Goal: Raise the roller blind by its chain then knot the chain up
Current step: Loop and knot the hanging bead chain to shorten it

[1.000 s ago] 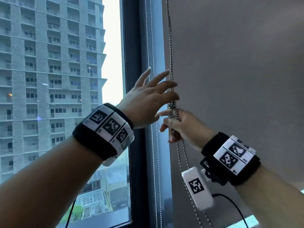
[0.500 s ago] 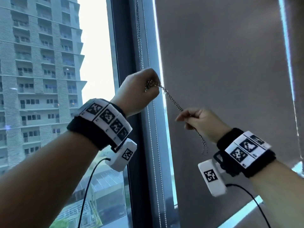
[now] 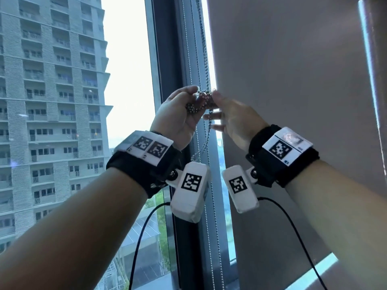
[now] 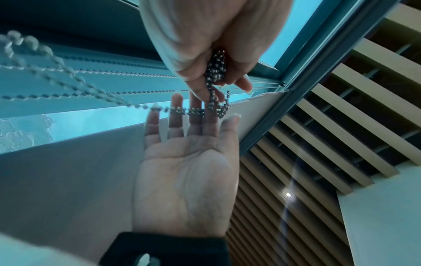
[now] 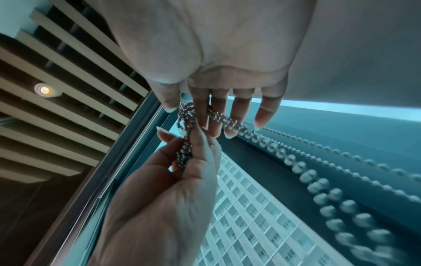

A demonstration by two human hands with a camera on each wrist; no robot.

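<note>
Beside the grey roller blind, against the dark window frame, both hands raised, left hand curled round a bunched chain, right hand pinching the same tangle — other fingers loosely spread — strands hanging below.
</note>
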